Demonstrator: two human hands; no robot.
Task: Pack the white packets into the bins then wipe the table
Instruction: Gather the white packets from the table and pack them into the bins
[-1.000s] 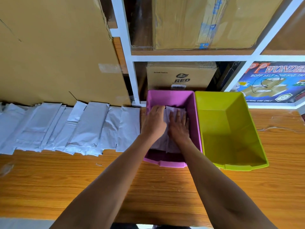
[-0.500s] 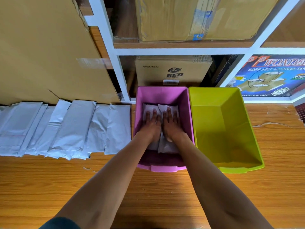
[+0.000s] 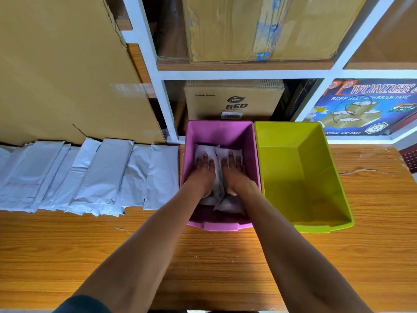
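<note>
Both my hands are inside the pink bin [image 3: 220, 128], pressing flat on white packets [image 3: 228, 203] that lie on its floor. My left hand [image 3: 203, 172] rests palm down on the left packet with fingers spread. My right hand [image 3: 233, 171] lies the same way on the right packet. Neither hand grips anything. A row of several overlapping white packets [image 3: 94, 175] lies on the wooden table [image 3: 203, 256] to the left of the pink bin. The yellow-green bin [image 3: 316, 177] stands right beside the pink one and holds nothing.
A white shelf frame [image 3: 158, 86] with cardboard boxes [image 3: 232, 100] stands behind the bins. A large cardboard sheet [image 3: 63, 68] leans at the back left behind the packets. A blue tape box [image 3: 365, 107] sits on the shelf at the right.
My hands have gone deeper into the pink bin and flattened out on the packets, which now lie lower on the bin's floor. The view has shifted slightly.
</note>
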